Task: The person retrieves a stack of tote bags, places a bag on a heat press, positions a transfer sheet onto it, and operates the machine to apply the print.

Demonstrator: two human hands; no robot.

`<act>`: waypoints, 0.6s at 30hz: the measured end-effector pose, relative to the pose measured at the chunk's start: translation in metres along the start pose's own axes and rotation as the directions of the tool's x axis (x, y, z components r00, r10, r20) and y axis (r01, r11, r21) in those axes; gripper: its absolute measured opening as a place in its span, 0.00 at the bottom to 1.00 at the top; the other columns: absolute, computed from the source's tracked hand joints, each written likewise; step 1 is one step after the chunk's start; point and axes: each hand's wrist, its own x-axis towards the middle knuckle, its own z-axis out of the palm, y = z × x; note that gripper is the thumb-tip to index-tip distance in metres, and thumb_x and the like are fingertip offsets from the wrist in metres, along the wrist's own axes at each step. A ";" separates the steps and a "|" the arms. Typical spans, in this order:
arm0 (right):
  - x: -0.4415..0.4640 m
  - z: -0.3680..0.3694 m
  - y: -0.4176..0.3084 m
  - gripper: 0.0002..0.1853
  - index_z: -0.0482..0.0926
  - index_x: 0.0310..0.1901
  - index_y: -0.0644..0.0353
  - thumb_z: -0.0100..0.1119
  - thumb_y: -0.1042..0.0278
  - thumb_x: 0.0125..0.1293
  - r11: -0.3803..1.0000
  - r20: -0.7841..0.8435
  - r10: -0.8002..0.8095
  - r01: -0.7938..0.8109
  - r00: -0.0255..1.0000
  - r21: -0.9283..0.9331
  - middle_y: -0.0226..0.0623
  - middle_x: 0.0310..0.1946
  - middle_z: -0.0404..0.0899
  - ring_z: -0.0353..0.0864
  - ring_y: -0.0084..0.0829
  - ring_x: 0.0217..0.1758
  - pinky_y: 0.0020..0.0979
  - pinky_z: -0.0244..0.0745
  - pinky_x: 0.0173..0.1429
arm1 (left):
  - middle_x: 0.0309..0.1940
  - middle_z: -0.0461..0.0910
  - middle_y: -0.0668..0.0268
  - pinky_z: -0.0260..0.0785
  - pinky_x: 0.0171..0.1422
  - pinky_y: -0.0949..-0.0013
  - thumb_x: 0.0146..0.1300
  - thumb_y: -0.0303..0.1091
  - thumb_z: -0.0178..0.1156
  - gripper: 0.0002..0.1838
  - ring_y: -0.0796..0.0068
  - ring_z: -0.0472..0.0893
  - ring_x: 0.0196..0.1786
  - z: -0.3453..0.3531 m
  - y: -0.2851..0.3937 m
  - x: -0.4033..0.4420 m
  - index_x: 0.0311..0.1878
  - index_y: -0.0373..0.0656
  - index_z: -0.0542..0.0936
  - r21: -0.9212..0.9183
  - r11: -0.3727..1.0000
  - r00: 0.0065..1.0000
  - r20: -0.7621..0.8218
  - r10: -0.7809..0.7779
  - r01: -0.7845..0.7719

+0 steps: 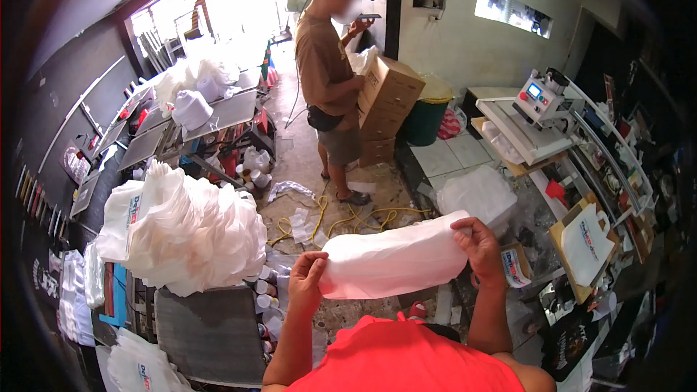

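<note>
A thin white fabric piece (396, 258) is stretched sideways in front of my chest, its lower edge slightly curved. My left hand (308, 277) pinches its left end between thumb and fingers. At the upper right corner, my right hand (479, 244) grips it the same way. No print shows on the side facing me. To the left rises a tall, uneven stack of white fabric pieces (192, 229), with blue and red lettering on some at its left side. A dark flat board (210, 337) lies just in front of that stack.
A person (327, 65) in a brown shirt stands ahead, holding a phone (369, 17), beside stacked cardboard boxes (388, 94). Yellow cord (319, 214) and scraps lie on the floor. At right stand a press machine (534, 112) and a printed white piece on a wooden board (587, 243).
</note>
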 end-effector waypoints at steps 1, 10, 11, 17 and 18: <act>-0.001 0.001 -0.001 0.09 0.79 0.48 0.61 0.60 0.72 0.67 1.000 -0.001 0.006 -0.006 1.000 -0.011 0.30 0.42 0.79 0.74 0.20 0.46 0.24 0.71 0.54 | 0.39 0.81 0.69 0.72 0.46 0.77 0.71 0.31 0.58 0.08 0.83 0.78 0.41 0.000 0.000 0.000 0.49 0.39 0.78 0.000 1.000 1.000 0.000 0.000 0.000; -0.003 0.005 -0.006 0.09 0.79 0.48 0.61 0.60 0.71 0.67 1.000 0.005 0.026 -0.026 1.000 0.016 0.30 0.43 0.78 0.74 0.21 0.47 0.25 0.71 0.54 | 0.39 0.81 0.69 0.71 0.48 0.76 0.71 0.30 0.58 0.08 0.83 0.78 0.42 -0.002 -0.001 -0.002 0.49 0.39 0.78 -0.025 1.000 1.000 0.005 -0.005 0.005; -0.003 0.004 -0.005 0.09 0.79 0.48 0.61 0.60 0.71 0.67 1.000 0.005 0.027 -0.027 1.000 0.016 0.30 0.43 0.78 0.74 0.21 0.47 0.25 0.71 0.54 | 0.39 0.81 0.69 0.71 0.48 0.76 0.71 0.30 0.58 0.08 0.83 0.78 0.42 -0.003 -0.002 -0.002 0.49 0.38 0.78 -0.025 1.000 1.000 0.005 -0.010 0.010; -0.002 0.003 0.000 0.10 0.79 0.48 0.62 0.60 0.72 0.67 0.999 0.016 0.026 -0.027 1.000 0.039 0.29 0.43 0.78 0.74 0.21 0.47 0.24 0.70 0.55 | 0.39 0.80 0.69 0.71 0.47 0.77 0.71 0.30 0.58 0.08 0.83 0.78 0.41 -0.001 0.001 -0.003 0.49 0.39 0.78 -0.031 0.999 1.000 0.008 -0.013 0.013; -0.002 0.003 0.000 0.10 0.79 0.49 0.62 0.60 0.71 0.68 0.999 0.016 0.024 -0.024 1.000 0.038 0.29 0.43 0.78 0.74 0.20 0.47 0.24 0.70 0.55 | 0.39 0.80 0.69 0.71 0.46 0.77 0.72 0.30 0.58 0.07 0.83 0.78 0.41 0.000 0.002 -0.003 0.49 0.39 0.78 -0.028 0.999 1.000 0.008 -0.017 0.017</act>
